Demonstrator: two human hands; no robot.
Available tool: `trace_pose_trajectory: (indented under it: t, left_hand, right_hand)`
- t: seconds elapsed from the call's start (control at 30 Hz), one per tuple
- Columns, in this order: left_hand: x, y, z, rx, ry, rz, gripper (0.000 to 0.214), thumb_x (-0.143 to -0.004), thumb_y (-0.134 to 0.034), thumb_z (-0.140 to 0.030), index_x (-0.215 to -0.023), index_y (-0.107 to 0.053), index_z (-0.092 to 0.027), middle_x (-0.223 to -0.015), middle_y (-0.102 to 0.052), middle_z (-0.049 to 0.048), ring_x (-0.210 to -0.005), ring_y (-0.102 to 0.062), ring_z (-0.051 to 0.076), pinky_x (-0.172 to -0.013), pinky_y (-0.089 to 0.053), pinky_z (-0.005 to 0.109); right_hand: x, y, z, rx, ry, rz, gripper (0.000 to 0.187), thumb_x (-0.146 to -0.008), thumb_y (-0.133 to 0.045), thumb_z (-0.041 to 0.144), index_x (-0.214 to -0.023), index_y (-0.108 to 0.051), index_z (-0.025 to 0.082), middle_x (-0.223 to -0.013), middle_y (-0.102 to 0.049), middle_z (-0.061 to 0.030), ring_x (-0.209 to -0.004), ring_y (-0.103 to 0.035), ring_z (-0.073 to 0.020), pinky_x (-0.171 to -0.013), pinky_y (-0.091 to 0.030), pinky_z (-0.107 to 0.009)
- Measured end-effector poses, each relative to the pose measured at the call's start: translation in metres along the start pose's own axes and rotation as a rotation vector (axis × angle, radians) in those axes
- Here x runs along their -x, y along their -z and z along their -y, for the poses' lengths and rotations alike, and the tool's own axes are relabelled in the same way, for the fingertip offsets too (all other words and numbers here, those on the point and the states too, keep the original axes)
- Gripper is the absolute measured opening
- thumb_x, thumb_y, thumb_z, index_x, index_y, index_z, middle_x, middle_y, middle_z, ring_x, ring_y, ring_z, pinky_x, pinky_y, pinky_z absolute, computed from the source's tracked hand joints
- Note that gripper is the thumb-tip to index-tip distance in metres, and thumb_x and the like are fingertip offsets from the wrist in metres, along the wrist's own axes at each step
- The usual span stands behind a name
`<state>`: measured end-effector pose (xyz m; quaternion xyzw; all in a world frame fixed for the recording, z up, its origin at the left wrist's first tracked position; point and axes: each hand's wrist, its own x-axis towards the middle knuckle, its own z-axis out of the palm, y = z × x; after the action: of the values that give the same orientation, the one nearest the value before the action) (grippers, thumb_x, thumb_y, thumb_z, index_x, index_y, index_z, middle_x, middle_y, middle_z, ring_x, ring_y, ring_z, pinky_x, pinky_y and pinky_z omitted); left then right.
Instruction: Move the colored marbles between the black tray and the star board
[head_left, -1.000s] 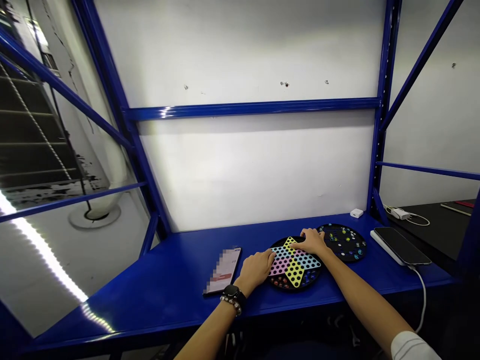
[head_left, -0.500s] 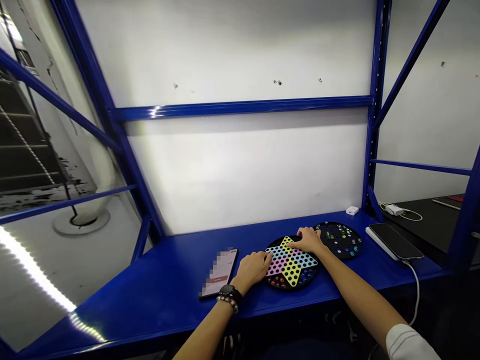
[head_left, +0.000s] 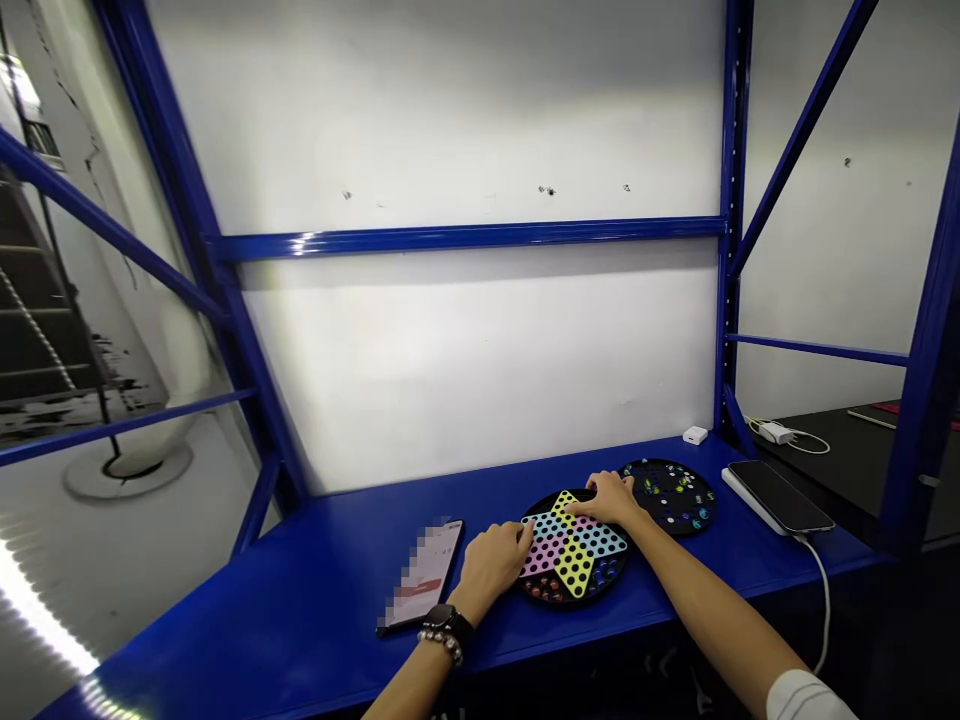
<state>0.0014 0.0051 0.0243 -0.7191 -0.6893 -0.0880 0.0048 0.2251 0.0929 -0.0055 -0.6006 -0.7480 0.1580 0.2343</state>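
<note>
A round black Chinese checkers board [head_left: 575, 565] with a star of yellow, pink and blue hole fields lies on the blue shelf. Red marbles [head_left: 546, 588] and blue marbles [head_left: 604, 573] fill pockets along its near rim. My left hand [head_left: 491, 562] grips the board's left edge, its fingers curled and partly hidden. At the far right edge, my right hand [head_left: 611, 498] holds the board, thumb over the star and fingers toward the rim. Just behind my right hand is a second round black tray [head_left: 679, 518] scattered with marbles.
A phone with a lit screen [head_left: 424, 580] lies left of my left hand. At right, another phone [head_left: 784, 495] rests on a white slab [head_left: 757, 502] with a white cable [head_left: 827, 610]. A small white box [head_left: 695, 435] stands by the blue rack post [head_left: 726, 300].
The whole view has shifted slightly, so the shelf and its things sit lower and a bit further left. Both hands keep their places on the board.
</note>
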Motion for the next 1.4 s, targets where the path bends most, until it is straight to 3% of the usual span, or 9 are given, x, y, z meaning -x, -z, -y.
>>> trace_pose_trajectory:
  t: [0.33, 0.67, 0.77, 0.87, 0.93, 1.03, 1.1, 1.23, 1.4]
  left_hand:
    - [-0.010, -0.001, 0.008, 0.270, 0.066, 0.017, 0.060, -0.098, -0.022, -0.052, -0.062, -0.059, -0.021, -0.072, -0.072, 0.0095, -0.072, -0.069, 0.024, -0.058, -0.035, 0.028]
    - [-0.023, -0.001, 0.031, 0.361, 0.116, -0.012, 0.055, -0.096, -0.022, -0.052, -0.058, -0.047, -0.022, -0.069, -0.068, 0.0071, -0.070, -0.064, 0.023, -0.059, -0.036, 0.028]
    - [-0.026, 0.010, 0.025, 0.373, 0.084, -0.061, 0.059, -0.097, -0.017, -0.052, -0.058, -0.048, -0.022, -0.064, -0.064, 0.0061, -0.067, -0.063, 0.023, -0.059, -0.037, 0.029]
    - [-0.035, 0.027, 0.001, 0.374, 0.005, -0.125, 0.068, -0.098, -0.009, -0.055, -0.060, -0.054, -0.020, -0.062, -0.061, 0.0057, -0.065, -0.060, 0.022, -0.059, -0.038, 0.030]
    - [-0.043, 0.037, -0.024, 0.371, -0.059, -0.162, 0.070, -0.099, -0.008, -0.055, -0.068, -0.059, -0.019, -0.067, -0.064, 0.0049, -0.065, -0.060, 0.020, -0.061, -0.039, 0.029]
    - [-0.056, 0.041, -0.066, 0.304, -0.178, -0.194, 0.066, -0.100, -0.013, -0.053, -0.077, -0.065, -0.019, -0.074, -0.068, 0.0052, -0.068, -0.061, 0.018, -0.064, -0.040, 0.028]
    - [-0.061, 0.038, -0.089, 0.269, -0.233, -0.202, 0.059, -0.100, -0.021, -0.053, -0.084, -0.067, -0.020, -0.081, -0.070, 0.0069, -0.075, -0.063, 0.021, -0.069, -0.042, 0.030]
    - [-0.061, 0.025, -0.108, 0.205, -0.367, -0.192, 0.040, -0.100, -0.031, -0.041, -0.098, -0.066, -0.021, -0.103, -0.071, 0.0097, -0.103, -0.060, 0.027, -0.090, -0.042, 0.039]
    - [-0.054, 0.019, -0.095, 0.241, -0.464, -0.120, 0.037, -0.099, -0.034, -0.041, -0.120, -0.058, -0.025, -0.122, -0.065, 0.0060, -0.114, -0.055, 0.024, -0.098, -0.042, 0.041]
  right_hand:
    - [0.001, 0.003, 0.001, -0.007, -0.010, 0.006, 0.054, -0.070, -0.062, 0.071, -0.093, -0.064, 0.023, -0.107, -0.065, -0.0088, -0.107, -0.053, -0.0316, -0.093, -0.031, -0.045]
    - [0.001, -0.002, -0.002, -0.040, -0.006, -0.019, 0.051, -0.066, -0.065, 0.070, -0.086, -0.062, 0.023, -0.098, -0.064, -0.0067, -0.103, -0.054, -0.0299, -0.092, -0.033, -0.045]
    - [0.000, 0.000, 0.003, -0.185, 0.009, -0.198, 0.046, -0.069, -0.065, 0.067, -0.080, -0.060, 0.023, -0.093, -0.062, -0.0053, -0.097, -0.055, -0.0277, -0.089, -0.035, -0.042]
    - [-0.004, 0.002, 0.017, -0.551, 0.018, -0.393, 0.044, -0.078, -0.058, 0.066, -0.071, -0.057, 0.022, -0.080, -0.060, -0.0038, -0.080, -0.055, -0.0213, -0.074, -0.041, -0.034]
    - [-0.007, 0.001, 0.027, -0.926, 0.020, -0.308, 0.048, -0.082, -0.053, 0.067, -0.066, -0.055, 0.022, -0.066, -0.056, -0.0021, -0.059, -0.049, -0.0151, -0.057, -0.038, -0.028]
    - [-0.008, -0.003, 0.038, -1.442, -0.025, 0.088, 0.052, -0.087, -0.045, 0.068, -0.066, -0.054, 0.022, -0.053, -0.051, 0.0011, -0.040, -0.035, -0.0092, -0.040, -0.025, -0.024]
    - [-0.008, -0.006, 0.038, -1.626, -0.109, 0.296, 0.051, -0.090, -0.041, 0.065, -0.063, -0.049, 0.022, -0.047, -0.046, 0.0030, -0.035, -0.031, -0.0079, -0.035, -0.019, -0.021]
    - [-0.011, -0.007, 0.030, -1.783, -0.317, 0.255, 0.046, -0.094, -0.038, 0.048, -0.055, -0.035, 0.023, -0.037, -0.031, 0.0065, -0.030, -0.020, -0.0066, -0.031, -0.015, -0.019]
    - [-0.019, -0.003, 0.018, -1.814, -0.319, 0.211, 0.042, -0.092, -0.042, 0.043, -0.057, -0.037, 0.022, -0.036, -0.030, 0.0077, -0.031, -0.015, -0.0052, -0.032, -0.012, -0.018]
